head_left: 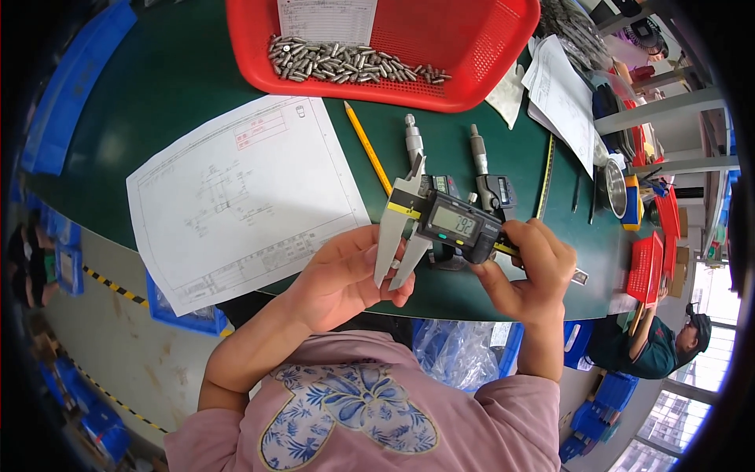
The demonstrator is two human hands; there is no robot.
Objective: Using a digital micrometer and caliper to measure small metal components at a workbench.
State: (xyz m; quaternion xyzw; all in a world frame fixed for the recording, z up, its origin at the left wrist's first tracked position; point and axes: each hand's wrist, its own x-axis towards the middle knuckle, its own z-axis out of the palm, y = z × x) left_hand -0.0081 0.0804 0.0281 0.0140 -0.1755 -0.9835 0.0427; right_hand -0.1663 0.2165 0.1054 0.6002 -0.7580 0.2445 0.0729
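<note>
Nearest us is our pink tee w/ a blue floral print. Our R hand grips a silver & black digital caliper, fingers bent at its beam, thumb by the housing. Our L hand, fingers curled, holds a small silvery metal piece btwn the caliper's jaws, nr their tips; the grip's partly hidden, so can't tell exactly which fingertips touch it.

Just past, on the dark green tabletop, we've a white printed drawing sheet at L, a slim yellow pencil beside it, & 2 silver & black micrometers, one partly behind the caliper. Beyond those, a red plastic basket holds a pile of silvery metal pins + a white paper slip. Off far R, a co-worker in dark clothes & cap, one hand up nr another red basket; grip's too small to tell.
</note>
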